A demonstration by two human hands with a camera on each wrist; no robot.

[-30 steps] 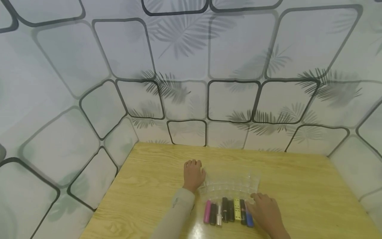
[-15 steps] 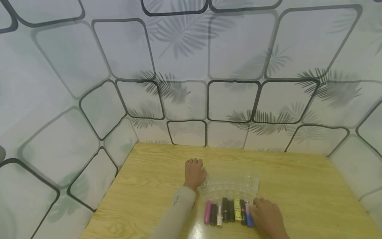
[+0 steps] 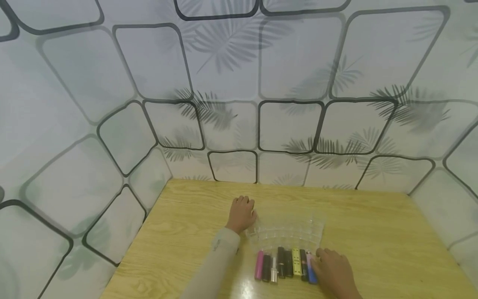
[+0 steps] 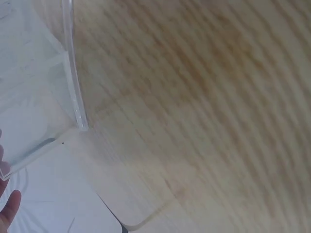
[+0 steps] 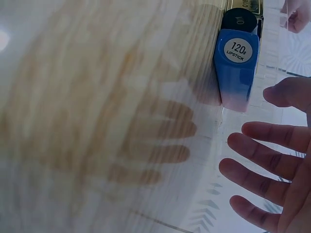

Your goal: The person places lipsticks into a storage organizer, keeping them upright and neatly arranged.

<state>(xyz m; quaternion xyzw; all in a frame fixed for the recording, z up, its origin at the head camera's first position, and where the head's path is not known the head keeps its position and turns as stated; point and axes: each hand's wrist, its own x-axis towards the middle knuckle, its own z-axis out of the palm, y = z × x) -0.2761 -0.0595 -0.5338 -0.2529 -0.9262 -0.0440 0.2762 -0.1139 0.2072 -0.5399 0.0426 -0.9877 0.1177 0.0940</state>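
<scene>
Two bare hands flank a clear plastic organiser with many small compartments (image 3: pixel 285 233), lying on a yellow wood-grain table (image 3: pixel 381 232). The left hand (image 3: pixel 241 214), below a pale long sleeve (image 3: pixel 213 263), lies at the organiser's 10 o'clock. In the left wrist view its fingertips meet a corner of the plastic, with the thumb apart; whether they grip cannot be told. At 6 o'clock, tubes lie side by side. From 7 to 5 o'clock they run: magenta cylinder (image 3: pixel 259 265), black tube (image 3: pixel 267 268), clear-and-silver tube (image 3: pixel 274 270), taller black tube (image 3: pixel 281 262), shorter black tube (image 3: pixel 289 264), yellow dark-marked tube (image 3: pixel 296 261), slim black tube (image 3: pixel 304 265) and tapered blue-and-pink tube (image 3: pixel 312 270), whose round white label includes the word "LIPSTICK". The right hand (image 3: pixel 332 268), at 4 o'clock, is just beside this last tube; its fingers are spread wide and hold nothing. Behind, at 12 o'clock, rises a pale wall (image 3: pixel 231 141) patterned with grey rounded frames and leaves.
</scene>
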